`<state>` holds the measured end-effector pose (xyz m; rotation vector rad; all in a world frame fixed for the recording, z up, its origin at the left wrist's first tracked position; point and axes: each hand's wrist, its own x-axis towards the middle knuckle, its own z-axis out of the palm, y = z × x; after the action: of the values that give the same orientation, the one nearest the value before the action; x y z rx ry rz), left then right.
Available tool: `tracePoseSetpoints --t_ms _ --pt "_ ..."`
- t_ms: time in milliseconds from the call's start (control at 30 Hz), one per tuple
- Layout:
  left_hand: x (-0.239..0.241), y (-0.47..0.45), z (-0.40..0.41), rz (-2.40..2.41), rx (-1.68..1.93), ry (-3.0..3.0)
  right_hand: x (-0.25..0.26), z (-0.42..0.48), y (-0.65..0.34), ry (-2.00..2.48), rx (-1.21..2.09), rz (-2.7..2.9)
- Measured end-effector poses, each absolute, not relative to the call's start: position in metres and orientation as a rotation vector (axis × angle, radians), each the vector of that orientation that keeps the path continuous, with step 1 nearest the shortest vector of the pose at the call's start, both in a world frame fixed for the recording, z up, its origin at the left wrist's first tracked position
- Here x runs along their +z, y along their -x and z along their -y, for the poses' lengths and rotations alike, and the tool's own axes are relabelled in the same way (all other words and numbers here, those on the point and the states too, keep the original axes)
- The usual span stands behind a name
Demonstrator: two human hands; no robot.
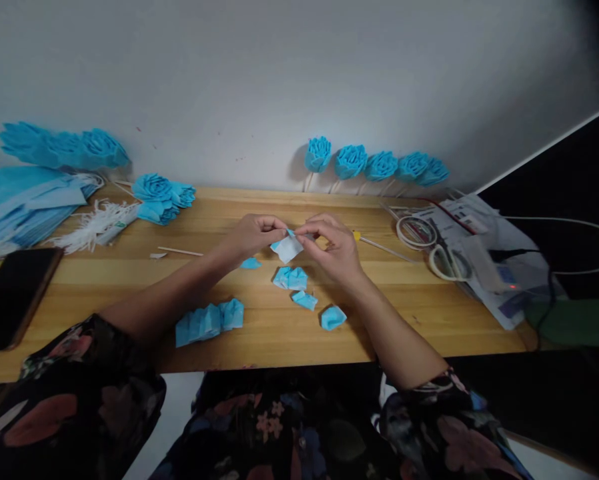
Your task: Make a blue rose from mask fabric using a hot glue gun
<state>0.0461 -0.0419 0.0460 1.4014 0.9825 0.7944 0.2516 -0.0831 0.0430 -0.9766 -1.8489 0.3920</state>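
Note:
Over the middle of the wooden table [129,293], my left hand [253,235] and my right hand [329,245] both pinch a small pale blue folded paper piece [287,248]. Their fingertips meet at its top edge. Just below the hands lie several small blue folded pieces [290,277], [305,300], [332,318], and one more [251,264] under my left wrist. A longer pleated blue strip [208,323] rests near the front edge by my left forearm.
Blue paper flowers on sticks [374,164] lean against the wall. More flowers [162,197] and a stack of blue sheets [19,207] lie at left, with white fringe [97,225] and a dark phone [12,297]. Tape rolls [417,232] and scissors [447,261] sit at right on papers. A thin stick [179,251] lies nearby.

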Motion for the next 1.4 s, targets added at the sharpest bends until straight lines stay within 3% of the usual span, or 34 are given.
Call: tracePoseSetpoints --t_ms 267,867,967,1200,1400 --pt "0.049 -0.044 0.042 -0.92 0.764 -1.288 0.037 0.08 -0.256 0.885 0.081 2.028" --pt "0.047 -0.044 0.04 -0.876 0.773 -1.327 0.046 0.078 -0.265 0.93 0.1 2.072" --pt "0.049 -0.045 0.042 -0.9 0.796 -1.322 0.045 0.078 -0.265 0.943 0.245 2.047" --pt "0.054 -0.046 0.044 -0.943 0.872 -1.297 0.043 0.078 -0.265 1.062 1.06 1.523" --pt "0.056 -0.047 0.046 -0.941 0.898 -1.329 0.046 0.079 -0.255 1.177 1.316 1.387"
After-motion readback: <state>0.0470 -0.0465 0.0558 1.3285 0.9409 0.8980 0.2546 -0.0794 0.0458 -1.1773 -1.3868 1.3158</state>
